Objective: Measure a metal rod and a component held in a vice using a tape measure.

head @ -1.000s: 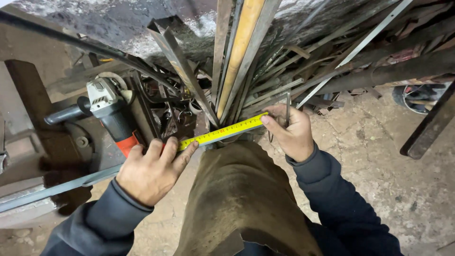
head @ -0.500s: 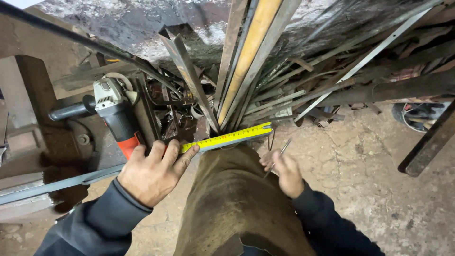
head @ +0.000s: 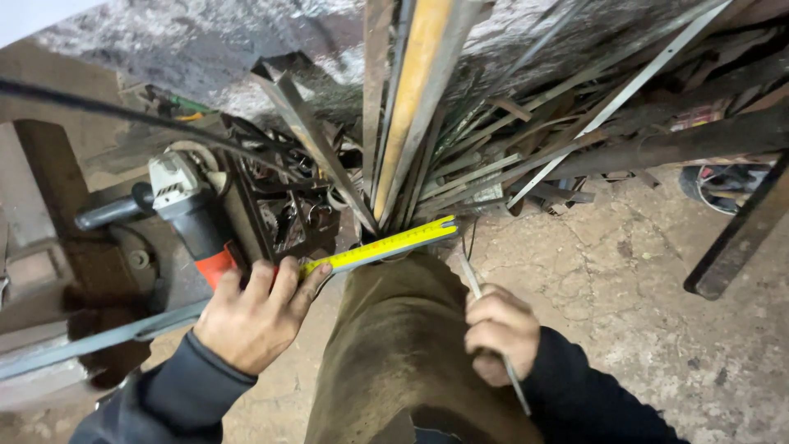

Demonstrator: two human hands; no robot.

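Here: a person looks down past one knee at a heap of metal.
Left hand: the left hand (head: 251, 316) is curled, and its grip pinches the near end of a yellow tape measure (head: 386, 244).
Tape measure: the yellow tape runs up and to the right from the left fingers, over the knee, and its far end sits at the foot of the standing metal bars (head: 411, 107).
Right hand: the right hand (head: 497, 329) is a fist, its grip pressed tight around a thin metal rod (head: 493, 329).
Rod: the thin rod goes up past the fist to just below the tape's far end, and its other end sticks out under the fist, beside the dark sleeve.
Knee: the brown trouser leg (head: 394, 353) is between the two hands, and the tape lies across its top.
Grinder: a grey and red angle grinder (head: 185, 214) lies just above the left hand, with its black side handle sticking out to the left.
Flat bar: a long grey flat bar (head: 99, 337) runs out to the left from beside the left hand.
Scrap pile: lots of rusty strips and angle pieces (head: 575, 140) lean and cross behind the tape, up against a shiny foil wall (head: 205, 49).
Floor: the concrete floor (head: 641, 288) on the right is cracked and dusty.
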